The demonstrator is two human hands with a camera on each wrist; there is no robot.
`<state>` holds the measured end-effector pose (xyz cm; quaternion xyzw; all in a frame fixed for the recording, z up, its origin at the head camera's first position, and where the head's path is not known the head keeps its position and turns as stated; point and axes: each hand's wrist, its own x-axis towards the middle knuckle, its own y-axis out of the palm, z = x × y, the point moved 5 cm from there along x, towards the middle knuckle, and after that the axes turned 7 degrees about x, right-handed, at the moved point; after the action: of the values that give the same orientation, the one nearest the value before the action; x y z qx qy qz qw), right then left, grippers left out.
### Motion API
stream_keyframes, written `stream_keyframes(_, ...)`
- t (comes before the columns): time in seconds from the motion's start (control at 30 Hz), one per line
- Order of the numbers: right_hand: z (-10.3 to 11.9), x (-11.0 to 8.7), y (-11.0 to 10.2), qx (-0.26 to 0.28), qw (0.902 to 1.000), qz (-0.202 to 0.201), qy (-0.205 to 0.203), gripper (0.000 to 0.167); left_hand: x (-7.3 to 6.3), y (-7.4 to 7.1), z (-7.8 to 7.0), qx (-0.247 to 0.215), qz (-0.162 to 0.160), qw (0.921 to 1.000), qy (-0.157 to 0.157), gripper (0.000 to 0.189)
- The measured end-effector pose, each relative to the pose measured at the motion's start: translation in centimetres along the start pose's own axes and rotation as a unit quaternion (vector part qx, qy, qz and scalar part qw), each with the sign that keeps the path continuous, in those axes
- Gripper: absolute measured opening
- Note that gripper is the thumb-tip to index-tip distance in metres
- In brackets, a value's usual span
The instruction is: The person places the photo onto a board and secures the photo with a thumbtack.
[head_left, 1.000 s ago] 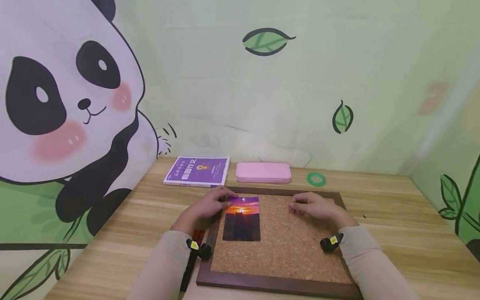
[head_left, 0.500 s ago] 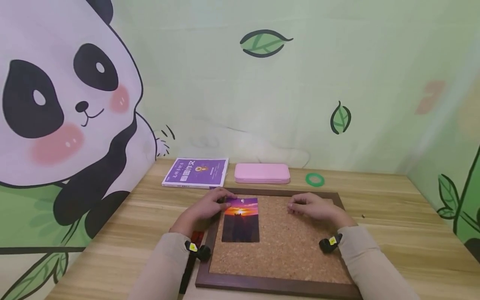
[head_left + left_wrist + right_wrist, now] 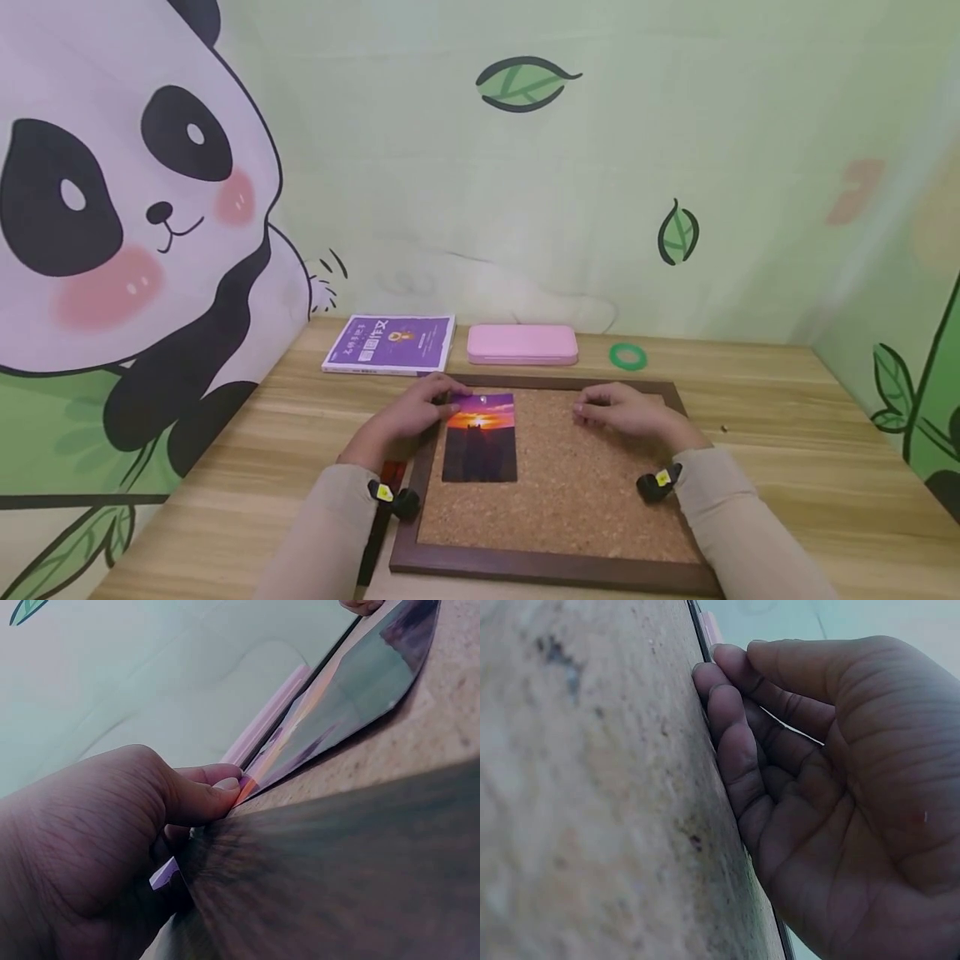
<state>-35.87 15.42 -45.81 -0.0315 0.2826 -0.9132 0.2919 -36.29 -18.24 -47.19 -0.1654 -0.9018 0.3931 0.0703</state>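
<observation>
Head view: sunset photo lying on the cork board, near its far left corner, between the hands, with a small shiny pin-like piece by the top edge. Left hand over the board's left edge, thumb and forefinger relaxed, touching the photo's upper left corner. Right hand well apart from the photo, resting toward the board's far right corner, fingers loosely bent.

Beige sleeves — black wrist cameras, yellow patches
</observation>
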Motion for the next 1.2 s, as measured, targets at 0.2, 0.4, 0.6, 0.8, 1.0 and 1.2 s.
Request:
stream_keyframes(0.2, 0.1, -0.1, 0.0, 0.003, 1.0, 0.0, 0.004, 0.02, -0.1, -0.1, -0.2, -0.002, -0.002, 1.0, 0.004, 0.027)
stream_keyframes(0.4, 0.3, -0.4, 0.0, 0.0, 0.9999, 0.014, -0.004, 0.023, -0.5, -0.6, -0.5, -0.02, 0.018, 0.9996, 0.002, 0.029)
stream_keyframes(0.6, 0.7, -1.4, -1.3, 0.025, 0.9994, 0.005, -0.022, 0.028, -1.7, -4.0, 0.1, -0.032, 0.042, 0.9986, 0.001, 0.035)
stream_keyframes(0.8, 0.2, -1.8, -2.6, 0.058, 0.9975, -0.013, -0.038, 0.029, -4.8, -7.6, 1.8, 0.1, 0.11, 0.9847, -0.091, 0.037)
stream_keyframes(1.0, -0.6, -1.4, -2.7, 0.037, 0.9984, -0.013, -0.041, 0.028, -7.5, -8.0, 3.2, 0.102, 0.16, 0.9551, -0.227, 0.037)
stream_keyframes(1.2, -0.3, -1.6, -2.5, 0.025, 0.9987, -0.014, -0.041, 0.027, -7.2, -8.4, 4.2, 0.112, 0.126, 0.9569, -0.236, 0.037)
